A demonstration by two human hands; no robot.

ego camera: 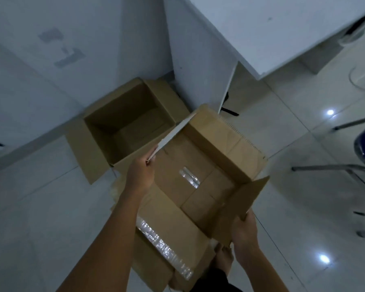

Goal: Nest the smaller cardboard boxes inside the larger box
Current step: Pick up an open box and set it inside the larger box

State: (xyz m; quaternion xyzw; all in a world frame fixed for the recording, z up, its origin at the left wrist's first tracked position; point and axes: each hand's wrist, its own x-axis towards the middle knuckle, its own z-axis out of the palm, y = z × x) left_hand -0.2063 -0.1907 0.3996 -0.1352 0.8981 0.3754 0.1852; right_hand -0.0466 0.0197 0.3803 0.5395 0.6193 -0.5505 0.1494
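An open cardboard box (198, 178) hangs in front of me, its flaps spread and clear tape shining on its bottom and near flap. My left hand (140, 171) pinches its left flap near the edge. My right hand (243, 230) grips its right flap from below. Beyond it, against the wall, a second open cardboard box (126, 123) stands on the floor with its flaps folded outward and nothing visible inside. The held box is apart from the floor box, to its near right.
White tiled floor (40, 207) lies all around. A white desk panel (202, 60) stands just right of the floor box. A blue chair with metal legs (346, 165) is at the right. My foot (223, 258) shows under the held box.
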